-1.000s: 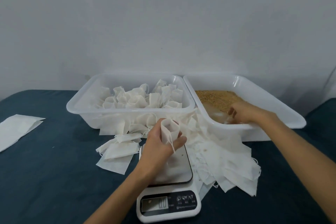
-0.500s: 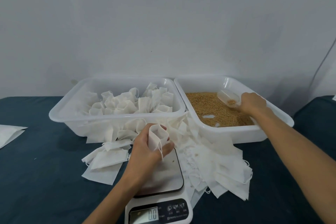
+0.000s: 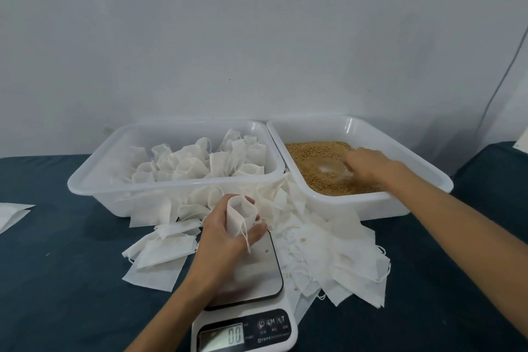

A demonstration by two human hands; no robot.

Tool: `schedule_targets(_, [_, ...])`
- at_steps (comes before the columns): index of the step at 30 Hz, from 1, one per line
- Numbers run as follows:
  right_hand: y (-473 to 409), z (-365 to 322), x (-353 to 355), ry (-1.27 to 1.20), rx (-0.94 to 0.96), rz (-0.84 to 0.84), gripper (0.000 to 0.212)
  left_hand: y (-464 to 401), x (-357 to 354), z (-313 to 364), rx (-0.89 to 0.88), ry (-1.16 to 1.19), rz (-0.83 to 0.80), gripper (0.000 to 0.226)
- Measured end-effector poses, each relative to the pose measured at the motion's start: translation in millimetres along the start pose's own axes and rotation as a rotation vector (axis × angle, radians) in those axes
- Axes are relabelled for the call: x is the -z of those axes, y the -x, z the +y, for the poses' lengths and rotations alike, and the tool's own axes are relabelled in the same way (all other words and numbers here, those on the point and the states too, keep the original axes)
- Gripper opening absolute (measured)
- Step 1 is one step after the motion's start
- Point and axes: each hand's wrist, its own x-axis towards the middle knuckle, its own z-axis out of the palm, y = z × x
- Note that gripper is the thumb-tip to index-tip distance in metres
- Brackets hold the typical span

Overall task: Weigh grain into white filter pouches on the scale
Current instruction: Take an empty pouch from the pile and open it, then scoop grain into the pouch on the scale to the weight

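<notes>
head view: dark blue table [image 3: 57,280] against pale grey wall [image 3: 257,37].

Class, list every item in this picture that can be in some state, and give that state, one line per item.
Scale: switched on, display reads 0.0.
Pouch in left hand: held upright over the scale, mouth open.
Right tub: partly filled with grain.
Left tub: holds filled-looking pouches.
Clear scoop in right hand: dipped in grain, blurred.
Loose pouches: flat, empty.
</notes>
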Motion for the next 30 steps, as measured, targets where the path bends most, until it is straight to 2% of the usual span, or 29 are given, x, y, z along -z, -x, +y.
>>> schedule_targets(4, [6,-13,-2,-0.096,0.143,0.002,0.031,-1,0,-1,0.003,0.002,-0.006,0.033])
schedule_targets(8, [13,-5,-3,-0.402,0.152,-0.034,0.043,-1,0,-2,0.006,-0.005,-0.011,0.033])
schedule_targets(11, [16,9,-9,-0.505,0.04,-0.003,0.031,-1,1,-1,-0.002,0.006,-0.006,0.032])
schedule_targets(16, [15,26,-25,-0.432,-0.115,0.198,0.013,-1,1,-1,-0.009,0.02,-0.007,0.033])
schedule_targets(20, [15,35,-29,-0.538,-0.208,0.317,0.012,-1,1,0,-0.015,0.025,-0.005,0.032])
schedule_targets(26, [17,33,-25,-0.631,-0.198,0.313,0.005,0,0,1,0.004,0.023,-0.014,0.033])
schedule_targets(30, [31,21,-9,-0.73,-0.043,0.341,0.013,0,0,2,0.01,0.029,-0.016,0.033])
